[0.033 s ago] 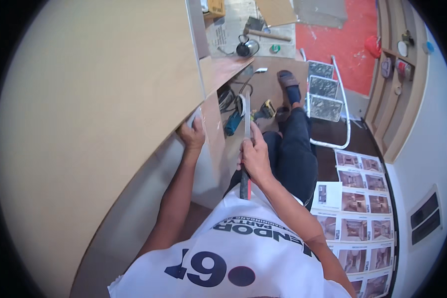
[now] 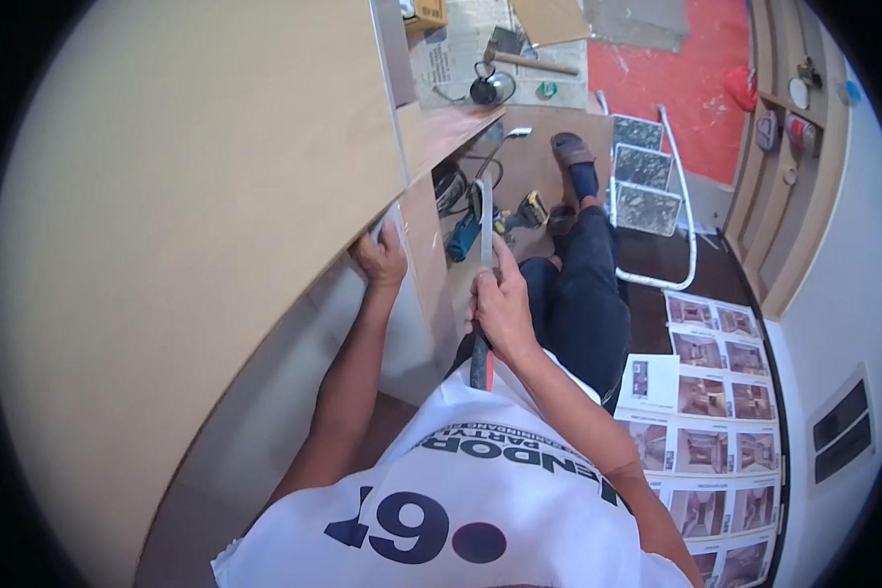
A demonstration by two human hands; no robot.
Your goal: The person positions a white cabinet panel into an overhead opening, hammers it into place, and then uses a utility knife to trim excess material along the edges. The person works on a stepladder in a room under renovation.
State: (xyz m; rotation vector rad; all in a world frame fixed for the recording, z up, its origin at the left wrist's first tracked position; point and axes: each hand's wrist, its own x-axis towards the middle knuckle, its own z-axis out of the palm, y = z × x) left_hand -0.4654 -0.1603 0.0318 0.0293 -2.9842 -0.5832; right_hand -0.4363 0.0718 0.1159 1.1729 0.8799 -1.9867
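A large light wood panel (image 2: 196, 196) spans the left side. Just under its edge, my left hand (image 2: 379, 257) grips the edge of a white panel (image 2: 395, 318), thumb up, other fingers partly hidden. My right hand (image 2: 501, 309) is closed around a long tool that looks like a flat file (image 2: 487, 235). Its straight grey metal blade points away from me, and its black and red handle comes back toward my shirt. The index finger lies stretched along the blade. The tool is apart from the large wood panel.
Beyond the file lie a teal power tool (image 2: 464, 238), a yellow-black cordless drill (image 2: 531, 210) and dark cables (image 2: 449, 188). A hammer (image 2: 534, 64) and a kettle-like container (image 2: 493, 86) are farther off. A white step stool (image 2: 647, 162) and picture sheets (image 2: 701, 397) are on the right.
The view has shifted very slightly, so the floor things appear a little to the right. Both hands keep their holds on the white panel and the file.
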